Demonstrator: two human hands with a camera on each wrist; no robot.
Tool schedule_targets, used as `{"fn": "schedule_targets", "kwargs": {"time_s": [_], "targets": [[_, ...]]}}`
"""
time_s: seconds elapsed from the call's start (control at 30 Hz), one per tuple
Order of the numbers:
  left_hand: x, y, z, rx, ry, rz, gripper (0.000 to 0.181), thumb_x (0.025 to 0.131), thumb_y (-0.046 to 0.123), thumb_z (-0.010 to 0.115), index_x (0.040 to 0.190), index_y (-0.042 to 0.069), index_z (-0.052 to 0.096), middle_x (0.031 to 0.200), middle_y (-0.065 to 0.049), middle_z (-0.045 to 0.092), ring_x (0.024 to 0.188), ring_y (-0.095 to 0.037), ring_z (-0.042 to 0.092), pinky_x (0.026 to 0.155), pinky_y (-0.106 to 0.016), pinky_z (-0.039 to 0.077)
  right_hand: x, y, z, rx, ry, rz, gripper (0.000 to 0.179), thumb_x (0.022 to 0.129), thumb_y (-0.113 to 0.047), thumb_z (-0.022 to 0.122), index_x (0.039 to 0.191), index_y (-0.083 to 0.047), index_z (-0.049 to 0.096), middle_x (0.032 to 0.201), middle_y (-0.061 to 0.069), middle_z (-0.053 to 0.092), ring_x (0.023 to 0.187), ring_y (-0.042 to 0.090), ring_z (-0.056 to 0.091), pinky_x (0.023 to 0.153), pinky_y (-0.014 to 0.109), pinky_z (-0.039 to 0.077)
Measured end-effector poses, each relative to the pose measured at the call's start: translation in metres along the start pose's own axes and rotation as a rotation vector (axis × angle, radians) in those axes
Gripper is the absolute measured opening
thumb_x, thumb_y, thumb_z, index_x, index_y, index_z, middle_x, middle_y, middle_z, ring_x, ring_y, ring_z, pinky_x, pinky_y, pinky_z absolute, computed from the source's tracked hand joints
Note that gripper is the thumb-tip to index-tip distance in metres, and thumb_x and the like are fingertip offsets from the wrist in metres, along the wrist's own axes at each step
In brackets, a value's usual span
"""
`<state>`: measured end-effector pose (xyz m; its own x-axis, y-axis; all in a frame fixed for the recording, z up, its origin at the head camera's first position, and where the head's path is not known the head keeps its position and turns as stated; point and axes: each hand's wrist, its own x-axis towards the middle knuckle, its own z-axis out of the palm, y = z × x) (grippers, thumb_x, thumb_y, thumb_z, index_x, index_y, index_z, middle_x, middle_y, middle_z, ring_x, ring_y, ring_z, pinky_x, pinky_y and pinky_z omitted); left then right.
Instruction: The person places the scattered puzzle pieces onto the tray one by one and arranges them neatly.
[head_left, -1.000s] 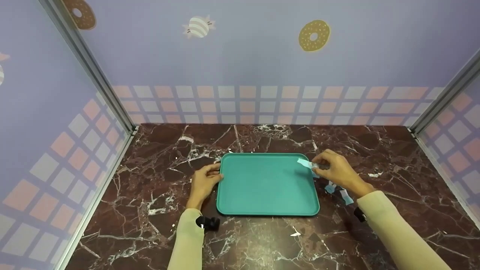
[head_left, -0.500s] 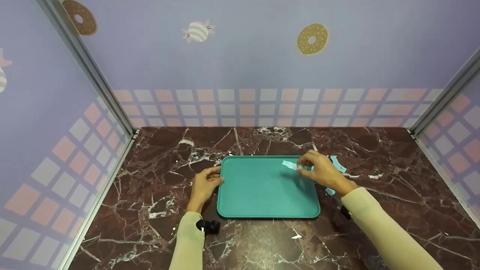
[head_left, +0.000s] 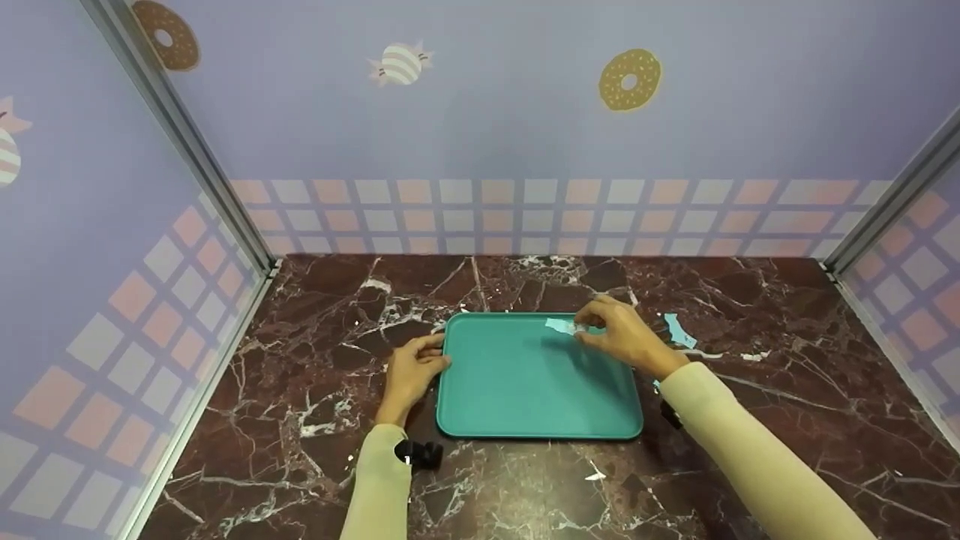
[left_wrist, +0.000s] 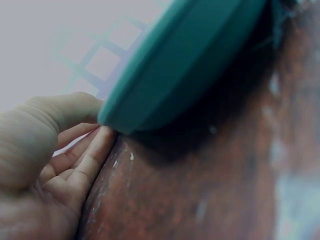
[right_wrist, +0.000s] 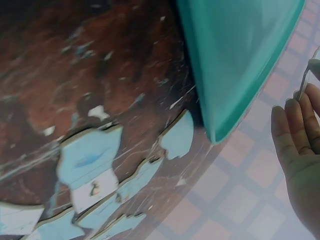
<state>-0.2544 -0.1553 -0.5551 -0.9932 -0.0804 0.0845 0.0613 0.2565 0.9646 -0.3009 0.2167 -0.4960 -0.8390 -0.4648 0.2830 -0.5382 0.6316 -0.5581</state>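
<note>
A flat teal tray lies on the dark red marbled table. At its left edge my left hand holds the rim, and in the left wrist view the thumb is over the rim with fingers below. My right hand is above the tray's far right part, pinching a light blue puzzle piece between thumb and fingertips. The piece points left, casting a shadow on the tray. In the right wrist view this piece appears nearly edge-on, partly cut off by the frame.
Several loose light blue and white puzzle pieces lie right of the tray; the right forearm covers most of them in the head view, where one piece shows. Patterned purple walls enclose the table at the back and sides.
My right hand has moved left from the tray's right edge to over its surface, carrying the puzzle piece. The left hand stays at the tray's left rim.
</note>
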Motion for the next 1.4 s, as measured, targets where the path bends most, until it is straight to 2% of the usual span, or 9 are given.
{"fn": "schedule_targets", "kwargs": {"time_s": [0.43, 0.63, 1.0, 1.23, 1.4], "targets": [[0.001, -0.001, -0.001, -0.021, -0.006, 0.029, 0.042, 0.088, -0.004, 0.081, 0.129, -0.007, 0.073, 0.116, -0.022, 0.073, 0.104, -0.035, 0.074, 0.085, -0.031, 0.062, 0.02, -0.011, 0.016, -0.005, -0.034, -0.071, 0.018, 0.092, -0.006, 0.084, 0.107, 0.0, 0.077, 0.103, 0.01, 0.065, 0.095, 0.029, 0.068, 0.086, 0.047, 0.059], [0.0, 0.0, -0.002, -0.01, -0.012, 0.025, 0.041, 0.089, -0.002, 0.081, 0.129, -0.006, 0.073, 0.116, -0.021, 0.072, 0.104, -0.035, 0.073, 0.087, -0.036, 0.062, 0.029, -0.017, 0.021, -0.026, -0.048, -0.093, 0.018, 0.092, -0.007, 0.084, 0.108, -0.001, 0.076, 0.103, 0.01, 0.065, 0.095, 0.028, 0.068, 0.086, 0.044, 0.06], [0.0, 0.003, -0.001, 0.0, 0.0, 0.028, 0.041, 0.088, -0.003, 0.081, 0.128, -0.006, 0.074, 0.114, -0.02, 0.072, 0.103, -0.034, 0.074, 0.086, -0.033, 0.062, 0.041, -0.026, 0.028, -0.019, -0.077, -0.094, 0.018, 0.093, -0.008, 0.083, 0.108, 0.0, 0.076, 0.104, 0.01, 0.065, 0.098, 0.029, 0.069, 0.09, 0.043, 0.06], [-0.001, 0.002, -0.001, -0.011, -0.004, 0.027, 0.042, 0.088, -0.003, 0.082, 0.129, -0.006, 0.073, 0.115, -0.02, 0.073, 0.104, -0.034, 0.073, 0.087, -0.034, 0.062, 0.047, -0.028, 0.035, -0.038, -0.074, -0.156, 0.015, 0.094, -0.007, 0.081, 0.106, 0.0, 0.075, 0.101, 0.012, 0.064, 0.096, 0.03, 0.069, 0.088, 0.045, 0.06], [-0.001, 0.001, -0.001, -0.006, -0.002, 0.024, 0.042, 0.088, -0.002, 0.082, 0.128, -0.005, 0.074, 0.115, -0.019, 0.073, 0.103, -0.032, 0.074, 0.086, -0.033, 0.062, 0.051, -0.032, 0.04, -0.027, -0.08, -0.15, 0.015, 0.094, -0.006, 0.08, 0.107, 0.0, 0.076, 0.102, 0.012, 0.065, 0.097, 0.03, 0.069, 0.089, 0.044, 0.06]]}}
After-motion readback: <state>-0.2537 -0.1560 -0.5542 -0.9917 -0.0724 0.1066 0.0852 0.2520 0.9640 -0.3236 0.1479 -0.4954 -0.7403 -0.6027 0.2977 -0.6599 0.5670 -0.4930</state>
